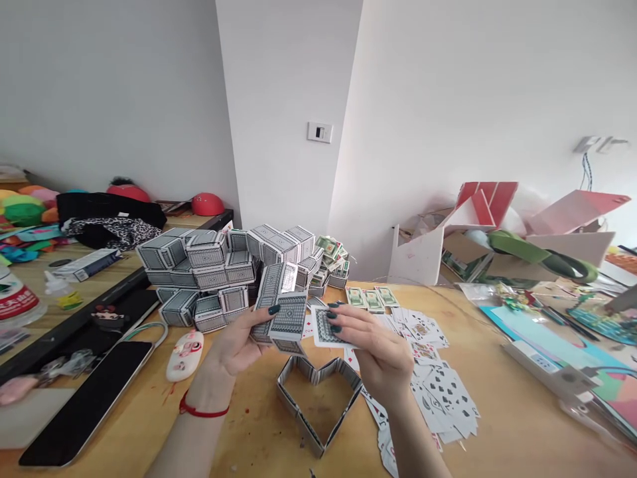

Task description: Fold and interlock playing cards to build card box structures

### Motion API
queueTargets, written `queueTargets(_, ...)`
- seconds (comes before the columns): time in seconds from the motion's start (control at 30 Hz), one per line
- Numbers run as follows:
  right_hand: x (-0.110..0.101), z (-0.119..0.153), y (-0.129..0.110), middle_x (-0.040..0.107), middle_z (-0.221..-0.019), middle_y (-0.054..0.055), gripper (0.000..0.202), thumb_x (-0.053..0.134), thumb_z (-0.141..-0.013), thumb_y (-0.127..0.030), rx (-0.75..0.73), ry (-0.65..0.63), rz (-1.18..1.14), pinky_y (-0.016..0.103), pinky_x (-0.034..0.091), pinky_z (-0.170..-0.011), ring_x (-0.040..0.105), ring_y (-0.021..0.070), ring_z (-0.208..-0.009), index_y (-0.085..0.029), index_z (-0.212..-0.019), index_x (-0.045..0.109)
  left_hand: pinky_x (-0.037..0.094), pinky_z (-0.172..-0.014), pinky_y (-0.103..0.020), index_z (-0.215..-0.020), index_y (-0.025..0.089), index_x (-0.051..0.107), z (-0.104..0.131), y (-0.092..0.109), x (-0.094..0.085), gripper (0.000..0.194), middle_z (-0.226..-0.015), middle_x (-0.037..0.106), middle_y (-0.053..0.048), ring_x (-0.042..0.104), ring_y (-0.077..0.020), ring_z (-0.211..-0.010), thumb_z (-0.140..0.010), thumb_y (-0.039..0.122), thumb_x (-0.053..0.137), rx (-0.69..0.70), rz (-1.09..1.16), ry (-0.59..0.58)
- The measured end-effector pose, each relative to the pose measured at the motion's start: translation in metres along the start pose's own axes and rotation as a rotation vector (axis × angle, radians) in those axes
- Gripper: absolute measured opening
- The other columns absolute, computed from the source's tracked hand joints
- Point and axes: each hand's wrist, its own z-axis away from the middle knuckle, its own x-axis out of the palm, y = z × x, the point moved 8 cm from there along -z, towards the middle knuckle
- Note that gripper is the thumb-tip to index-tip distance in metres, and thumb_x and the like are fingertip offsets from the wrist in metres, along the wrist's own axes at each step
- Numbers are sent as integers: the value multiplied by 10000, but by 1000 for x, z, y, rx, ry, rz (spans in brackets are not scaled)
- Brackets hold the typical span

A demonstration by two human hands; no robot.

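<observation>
My left hand [249, 335] is closed around a box folded from playing cards [286, 315], its grey patterned backs facing me. Between the fingers of my right hand [375, 342] is a single playing card [326, 328], held back side up beside the box. Below both hands a heart-shaped frame of folded cards [318, 441] stands on the table. Many similar card boxes [213, 255] are stacked behind my left hand. Loose playing cards [442, 398] lie face up in a spread to the right, partly behind my right forearm.
A computer mouse [184, 355] and a black phone [89, 405] lie at left, near a glue bottle [62, 292]. Green-backed cards [372, 299] sit toward the back. On the right are a power strip [545, 368] and a white bin [417, 255] full of scraps.
</observation>
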Motion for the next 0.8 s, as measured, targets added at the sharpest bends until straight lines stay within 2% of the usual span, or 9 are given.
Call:
queueTargets(0.17, 0, -2, -6, 714, -962, 19, 432, 457, -823, -16, -59, -1, 52, 517, 463, -897, 622, 238, -999, -330, -1038, 659, 539, -615, -261, -898, 123, 672, 0, -2, 1, 268, -851, 729, -81, 682, -203, -746, -664, 21, 588, 15, -14, -8)
queueTargets(0.3, 0, 0, -3, 716, -951, 14, 392, 434, -854, -59, -62, -6, 100, 521, 451, -908, 623, 227, -996, -331, -1019, 663, 535, -602, -243, -918, 126, 666, 0, -3, 2, 280, -849, 730, -80, 682, -199, -759, -658, 35, 617, 12, -34, -15)
queueTargets(0.5, 1, 1, -2, 721, -931, 29, 343, 420, -854, -72, -121, -26, 239, 500, 465, -892, 628, 229, -985, -277, -947, 679, 528, -565, -249, -931, 120, 660, 1, -2, 5, 300, -826, 731, -81, 682, -200, -693, -636, 65, 661, 23, -86, -52)
queueTargets(0.67, 1, 0, -9, 723, -899, 55, 287, 425, -850, -59, -238, -32, 321, 464, 495, -844, 637, 223, -956, -204, -890, 670, 526, -559, -254, -965, 115, 646, -1, -2, 5, 345, -827, 730, -77, 676, -197, -675, -624, 99, 696, 28, -163, -87)
queueTargets(0.8, 1, 2, -7, 719, -908, 64, 288, 430, -829, -26, -248, -49, 378, 441, 502, -817, 631, 224, -966, -188, -906, 656, 522, -571, -249, -985, 117, 638, -1, -1, 5, 381, -827, 729, -71, 674, -191, -680, -611, 102, 708, 37, -211, -84)
